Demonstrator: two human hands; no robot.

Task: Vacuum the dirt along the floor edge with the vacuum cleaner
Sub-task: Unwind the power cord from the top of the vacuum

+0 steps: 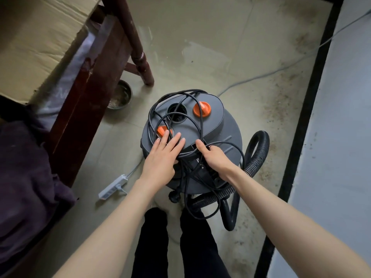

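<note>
The grey vacuum cleaner (192,141) is stood on the floor (200,47) just in front of the person's legs, its black power cord (174,109) looped over the lid. The left hand (160,157) is laid flat on the lid, fingers straight. The cord is gripped by the right hand (214,157). Dirt (281,109) is scattered along the black floor edge (307,109). The ribbed hose (257,155) is curled at the right.

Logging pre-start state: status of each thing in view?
vacuum cleaner: upright, cord piled on lid
power cord: tangled loops, unplugged
plug: hanging free
hose: attached, curled on floor
power strip: on floor, sockets unused
left hand: flat on lid
right hand: gripping cord
floor edge: dirty
</note>
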